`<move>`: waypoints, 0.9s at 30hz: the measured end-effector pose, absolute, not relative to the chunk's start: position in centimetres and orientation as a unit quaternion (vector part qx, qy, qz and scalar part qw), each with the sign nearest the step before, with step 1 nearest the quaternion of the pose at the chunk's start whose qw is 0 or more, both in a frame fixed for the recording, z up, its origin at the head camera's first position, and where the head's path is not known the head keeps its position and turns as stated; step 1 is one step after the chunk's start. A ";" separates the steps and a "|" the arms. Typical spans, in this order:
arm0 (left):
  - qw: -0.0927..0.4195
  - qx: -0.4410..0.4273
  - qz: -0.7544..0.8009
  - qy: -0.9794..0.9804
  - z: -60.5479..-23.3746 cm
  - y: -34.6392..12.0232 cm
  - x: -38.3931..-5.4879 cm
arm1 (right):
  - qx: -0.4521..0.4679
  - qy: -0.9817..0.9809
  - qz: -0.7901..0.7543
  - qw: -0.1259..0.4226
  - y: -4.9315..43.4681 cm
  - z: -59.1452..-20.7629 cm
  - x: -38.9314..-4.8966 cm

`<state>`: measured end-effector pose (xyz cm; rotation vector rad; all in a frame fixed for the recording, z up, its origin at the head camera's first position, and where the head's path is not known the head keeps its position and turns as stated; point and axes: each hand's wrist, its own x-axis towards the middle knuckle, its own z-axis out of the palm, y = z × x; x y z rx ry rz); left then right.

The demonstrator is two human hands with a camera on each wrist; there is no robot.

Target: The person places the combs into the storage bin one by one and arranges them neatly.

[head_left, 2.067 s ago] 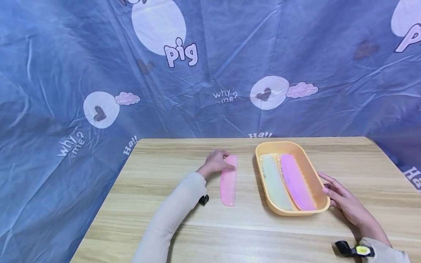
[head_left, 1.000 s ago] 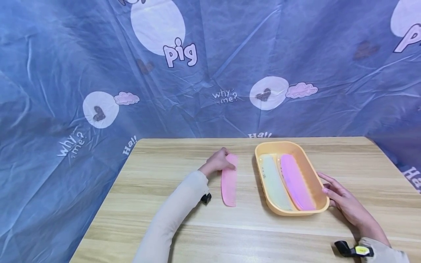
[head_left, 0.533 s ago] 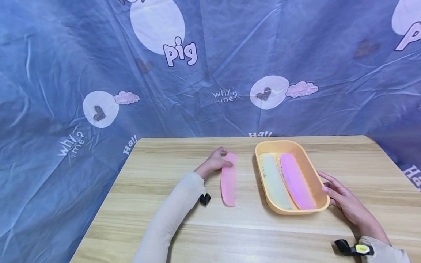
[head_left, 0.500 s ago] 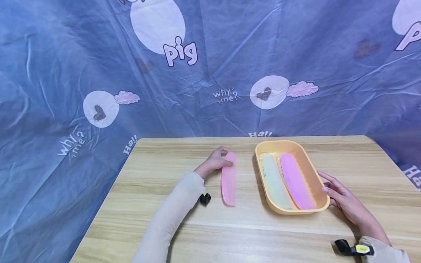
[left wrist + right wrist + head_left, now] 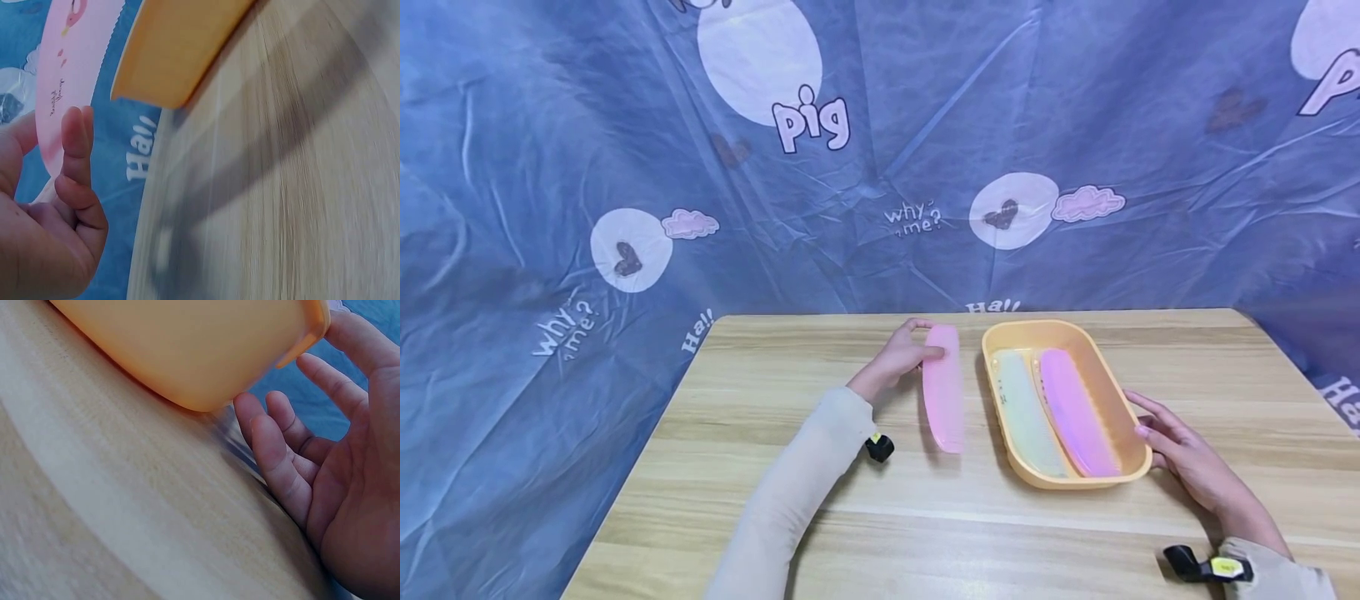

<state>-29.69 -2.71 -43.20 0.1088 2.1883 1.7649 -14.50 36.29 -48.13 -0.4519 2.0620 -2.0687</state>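
Observation:
My left hand (image 5: 901,354) pinches a pink comb (image 5: 944,400) near its far end, thumb on its face. The comb is tilted above the table, its teeth toward the tray and a shadow under its lower end. In the left wrist view a flamingo print and lettering show on the comb (image 5: 75,62). My right hand (image 5: 1187,462) holds the near right rim of a yellow-orange plastic tray (image 5: 1123,417), thumb on the rim. In the right wrist view the other fingers (image 5: 272,447) curl loosely beside the tray's wall. Inside the tray lie a pale green comb (image 5: 1028,412) and a pink-purple comb (image 5: 1078,412).
The wooden table (image 5: 970,542) has its far edge just behind the tray. A blue printed cloth (image 5: 880,167) hangs behind and at both sides. Black wrist cameras (image 5: 1206,567) sit at the cuffs.
The pink comb, flat on the table at first, has tipped up and is now lifted, moved rightward and away from me with the left hand. Right hand and tray stay put.

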 end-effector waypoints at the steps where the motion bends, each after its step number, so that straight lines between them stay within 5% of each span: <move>1: 0.164 0.036 0.622 0.765 -43.0 -2.5 -29.5 | -0.151 0.694 -0.698 0.093 36.3 -48.1 -14.5; 27: 0.203 0.066 0.680 0.702 -40.5 4.6 -27.7 | -0.157 0.683 -0.707 0.097 36.4 -48.2 -14.3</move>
